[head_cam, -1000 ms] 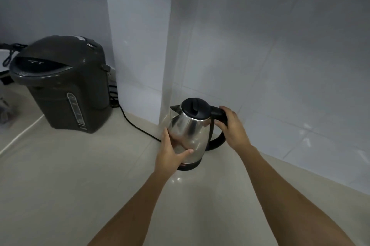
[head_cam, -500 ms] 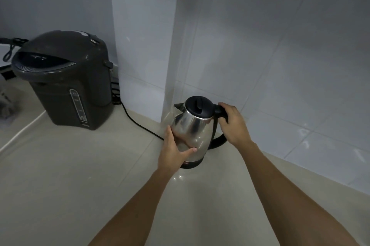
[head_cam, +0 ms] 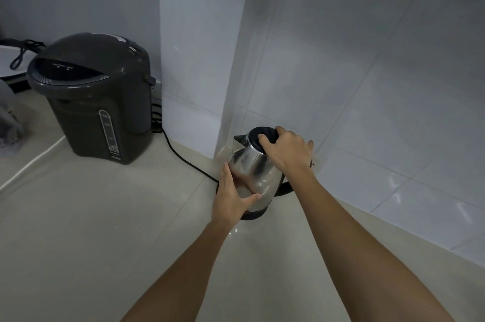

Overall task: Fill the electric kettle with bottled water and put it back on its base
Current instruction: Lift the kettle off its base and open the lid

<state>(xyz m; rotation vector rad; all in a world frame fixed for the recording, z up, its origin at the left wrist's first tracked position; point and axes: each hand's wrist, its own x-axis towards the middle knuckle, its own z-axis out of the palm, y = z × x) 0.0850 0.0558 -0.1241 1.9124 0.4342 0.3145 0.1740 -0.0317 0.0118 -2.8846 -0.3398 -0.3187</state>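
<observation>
A small steel electric kettle [head_cam: 256, 169] with a black lid [head_cam: 258, 136] stands on its black base [head_cam: 253, 215] on the pale counter, close to the tiled wall corner. My left hand [head_cam: 231, 197] wraps the lower left of the steel body. My right hand [head_cam: 287, 149] lies over the top, fingers closed on the black lid, and hides most of the handle. A black cord [head_cam: 183, 159] runs from the base to the left. No water bottle is in view.
A large dark grey hot-water dispenser [head_cam: 91, 101] stands at the left. A white cord [head_cam: 31, 161] crosses the counter [head_cam: 105, 230] below it. Grey cloth [head_cam: 9, 122] lies at the far left edge. White tiled walls [head_cam: 367, 85] enclose the corner behind the kettle.
My right hand has left the kettle's handle and moved up onto the lid. My left hand has stayed on the body. The view has shifted slightly.
</observation>
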